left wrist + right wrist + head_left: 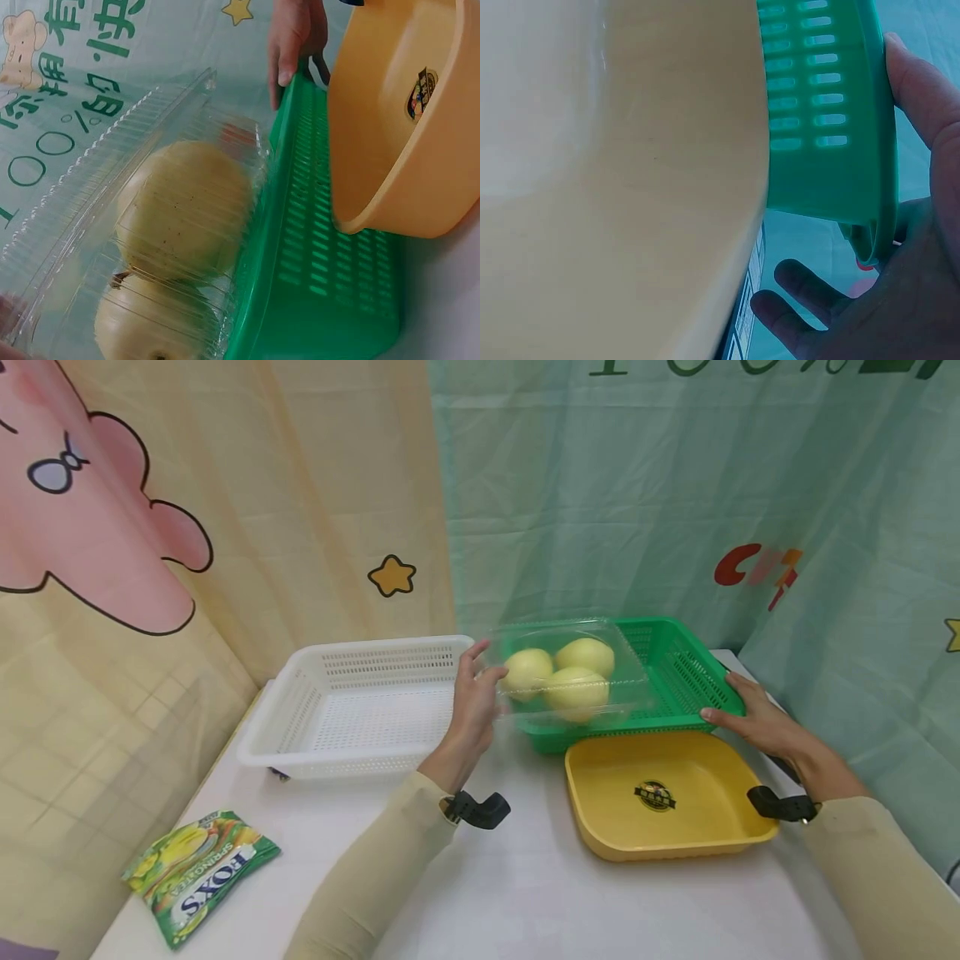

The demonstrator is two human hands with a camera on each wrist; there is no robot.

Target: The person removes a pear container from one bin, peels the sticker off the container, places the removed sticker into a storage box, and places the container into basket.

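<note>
My left hand point(472, 706) grips the left end of a clear plastic clamshell box point(637, 693). Inside it are three round, pale yellow pears point(576, 692), two of which show large in the left wrist view. The box is over the left part of a green slotted basket point(667, 668); whether it touches the basket's floor I cannot tell. At the basket's right end, my right hand point(761, 718) holds the rim, thumb on the near side. The right wrist view has the thumb on the green rim point(885, 142), a finger partly hidden behind it, and two other fingers free.
A white slotted basket point(258, 739) stands to the left. In front of the green basket is a yellow tub point(697, 777) with a black label. A green and yellow FOX'S candy bag point(201, 872) lies on the white table point(517, 893) at front left. Printed curtains point(330, 510) hang behind.
</note>
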